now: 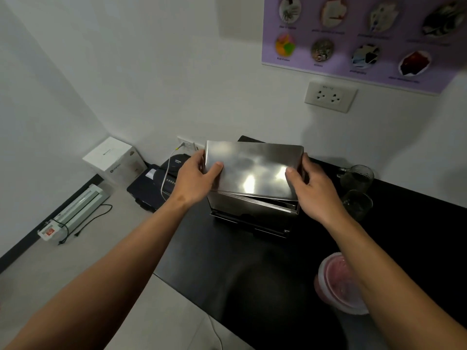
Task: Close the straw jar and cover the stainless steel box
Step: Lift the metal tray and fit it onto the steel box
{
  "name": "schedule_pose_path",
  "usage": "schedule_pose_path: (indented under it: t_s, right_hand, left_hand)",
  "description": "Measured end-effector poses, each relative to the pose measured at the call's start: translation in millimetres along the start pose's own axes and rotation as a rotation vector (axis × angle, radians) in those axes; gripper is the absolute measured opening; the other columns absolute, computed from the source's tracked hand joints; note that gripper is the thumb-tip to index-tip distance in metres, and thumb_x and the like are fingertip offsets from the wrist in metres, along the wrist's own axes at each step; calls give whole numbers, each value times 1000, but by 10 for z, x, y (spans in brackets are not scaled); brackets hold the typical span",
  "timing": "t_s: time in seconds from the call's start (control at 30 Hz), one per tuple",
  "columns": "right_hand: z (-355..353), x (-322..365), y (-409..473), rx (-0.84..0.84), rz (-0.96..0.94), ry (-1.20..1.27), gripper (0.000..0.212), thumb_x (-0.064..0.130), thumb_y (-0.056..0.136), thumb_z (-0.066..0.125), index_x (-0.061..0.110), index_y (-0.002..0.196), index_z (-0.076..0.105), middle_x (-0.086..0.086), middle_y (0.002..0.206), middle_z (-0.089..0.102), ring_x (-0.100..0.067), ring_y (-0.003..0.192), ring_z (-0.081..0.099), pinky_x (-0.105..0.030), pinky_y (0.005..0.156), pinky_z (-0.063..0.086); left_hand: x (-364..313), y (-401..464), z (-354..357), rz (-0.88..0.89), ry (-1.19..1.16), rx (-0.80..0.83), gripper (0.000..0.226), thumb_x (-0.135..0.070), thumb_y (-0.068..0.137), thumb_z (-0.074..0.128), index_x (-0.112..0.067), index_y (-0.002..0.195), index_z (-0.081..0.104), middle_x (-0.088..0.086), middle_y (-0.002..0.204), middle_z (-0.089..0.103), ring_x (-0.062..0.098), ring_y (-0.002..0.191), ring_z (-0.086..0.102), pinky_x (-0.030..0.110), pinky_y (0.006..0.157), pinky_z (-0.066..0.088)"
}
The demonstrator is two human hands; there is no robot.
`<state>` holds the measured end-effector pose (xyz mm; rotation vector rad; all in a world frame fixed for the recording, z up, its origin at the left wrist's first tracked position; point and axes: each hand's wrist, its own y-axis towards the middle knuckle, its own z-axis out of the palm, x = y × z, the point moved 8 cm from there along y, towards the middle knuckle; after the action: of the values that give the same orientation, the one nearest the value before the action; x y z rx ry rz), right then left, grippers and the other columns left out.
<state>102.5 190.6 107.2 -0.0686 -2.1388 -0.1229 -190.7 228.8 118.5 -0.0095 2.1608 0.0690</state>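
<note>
A shiny stainless steel lid (252,168) is held tilted over the stainless steel box (252,210), which stands on the black counter (227,274). The lid's near edge rests at the box's top and is skewed to it; its far edge is raised. My left hand (194,180) grips the lid's left end, thumb on top. My right hand (310,188) grips its right end the same way. A pink jar with a whitish lid (336,286) sits at the near right, partly hidden behind my right forearm.
Two clear glasses (356,178) stand right of the box by the wall. A wall socket (329,96) and a purple poster (366,39) hang above. On the floor to the left are a black machine (156,183), a white carton (113,160) and a white laminator (78,210).
</note>
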Motion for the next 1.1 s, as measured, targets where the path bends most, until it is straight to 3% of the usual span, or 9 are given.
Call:
schedule_pose_path:
  t_s: [0.1,0.27,0.37,0.5,0.63,0.77,0.87,0.97,1.1]
  right_hand:
    - [22,-84,158,29,20,31,35,40,105,54,29,137,61,7,126,63,-9,112,59,3,77,35]
    - [115,-376,299,95,129,-35,39,47,103,55,16,125,66,-1,123,58,-18,112,59,-28,86,40]
    - [154,-502,304,93,167,-77,41,49,102,57,13,118,68,2,119,55,-13,107,54,-24,80,39]
    - [182,-569,279,100,190,-58,36,47,101,60,18,122,64,9,113,53,-7,103,54,1,66,36]
    - [184,-584,286,119,185,-52,31,47,100,61,24,120,65,6,113,65,-5,96,61,-14,69,42]
    - [144,-608,322,110,200,-75,28,52,98,62,27,111,66,10,104,67,-2,88,61,-19,65,43]
    - [139,-667,368,103,223,-97,26,58,95,62,32,100,58,15,90,61,-5,78,59,-19,60,38]
    - [128,-761,423,104,271,-68,49,64,90,65,24,118,60,10,108,64,-15,97,64,-23,68,42]
    - [102,-830,451,106,293,38,67,63,87,70,18,136,56,4,132,62,-16,119,60,-30,93,43]
  left_hand:
    - [83,161,101,-19,56,16,29,-41,98,67,-27,124,70,-20,98,73,-10,80,68,21,76,54]
    - [192,350,288,-46,142,57,31,-42,98,66,-23,122,72,-20,93,70,-11,82,63,0,62,41]
    - [239,452,339,-51,158,66,34,-41,97,68,-20,123,72,-14,97,72,-12,82,62,2,63,42]
    - [277,539,384,-37,201,82,36,-42,96,68,-19,124,72,-13,100,71,-14,79,59,-1,60,40]
    - [302,593,415,-38,192,97,36,-40,97,67,-18,126,71,-11,103,71,-14,80,59,-7,58,38]
    - [287,621,449,-43,191,104,38,-41,97,65,-17,126,71,-10,103,68,-10,81,59,-1,60,42]
    - [331,614,495,-71,175,114,39,-45,97,62,-19,126,69,-13,100,67,10,92,65,7,68,37]
    - [373,609,535,-101,154,142,49,-50,95,59,-18,131,66,-8,112,69,15,102,64,20,80,44]
    - [364,601,570,-135,135,178,60,-58,89,54,-18,132,66,-5,118,72,18,108,68,32,91,50]
